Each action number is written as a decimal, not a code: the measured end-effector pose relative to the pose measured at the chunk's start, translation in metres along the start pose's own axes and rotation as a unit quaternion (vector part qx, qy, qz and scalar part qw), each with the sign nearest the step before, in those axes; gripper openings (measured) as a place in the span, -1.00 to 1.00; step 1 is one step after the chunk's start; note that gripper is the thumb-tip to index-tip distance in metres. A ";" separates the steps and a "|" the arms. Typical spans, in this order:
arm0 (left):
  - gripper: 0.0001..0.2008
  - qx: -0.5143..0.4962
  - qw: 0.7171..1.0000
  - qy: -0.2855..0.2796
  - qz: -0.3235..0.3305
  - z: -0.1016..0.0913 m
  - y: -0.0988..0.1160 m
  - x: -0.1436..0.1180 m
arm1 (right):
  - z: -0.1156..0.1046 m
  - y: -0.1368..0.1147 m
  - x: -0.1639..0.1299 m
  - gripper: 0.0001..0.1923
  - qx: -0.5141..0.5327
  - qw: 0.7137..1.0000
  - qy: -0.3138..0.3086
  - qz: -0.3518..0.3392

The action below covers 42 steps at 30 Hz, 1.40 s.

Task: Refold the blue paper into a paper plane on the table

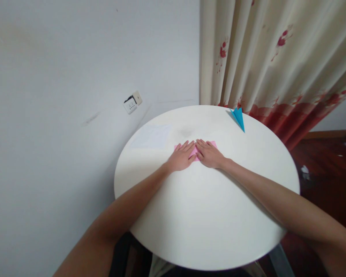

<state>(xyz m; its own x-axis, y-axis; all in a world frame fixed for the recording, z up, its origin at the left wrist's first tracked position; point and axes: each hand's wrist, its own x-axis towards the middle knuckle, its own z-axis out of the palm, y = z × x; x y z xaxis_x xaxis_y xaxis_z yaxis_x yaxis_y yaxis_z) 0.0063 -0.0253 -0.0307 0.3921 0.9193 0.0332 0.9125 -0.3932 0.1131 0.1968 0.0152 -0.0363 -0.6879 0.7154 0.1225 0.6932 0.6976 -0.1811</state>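
Observation:
A piece of pink paper [194, 155] lies flat on the round white table [202, 219]. My left hand [182, 156] rests palm down over its left part, fingers stretched out. Over the right part lies my right hand [209, 153], also flat with its fingers extended. The fingertips of both hands come close together near the paper's middle. Most of the sheet is covered, so whether it is folded cannot be made out fully.
A blue paper plane [238, 119] sits near the table's far right edge. White paper [151, 136] lies at the far left. The wall with a socket [130, 105] borders the left side; a patterned curtain [265, 57] hangs behind the table.

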 end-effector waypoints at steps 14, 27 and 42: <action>-0.28 0.015 0.995 -0.037 -0.090 -0.008 -0.006 -0.006 | 0.002 0.002 0.000 -0.36 -0.008 1.000 0.001 0.002; -0.47 0.053 0.996 0.065 -0.037 -0.002 0.003 -0.004 | 0.001 -0.001 -0.001 -0.35 -0.010 1.000 0.007 0.005; -0.37 -0.018 1.000 0.023 0.007 0.004 -0.002 0.000 | 0.004 0.000 0.001 -0.33 0.005 1.000 0.013 0.009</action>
<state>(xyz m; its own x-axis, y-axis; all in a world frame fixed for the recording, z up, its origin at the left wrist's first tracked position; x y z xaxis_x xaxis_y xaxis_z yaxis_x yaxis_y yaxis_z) 0.0045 -0.0246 -0.0349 0.3986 0.9136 0.0806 0.9015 -0.4064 0.1486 0.1952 0.0154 -0.0402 -0.6699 0.7282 0.1447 0.7028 0.6848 -0.1925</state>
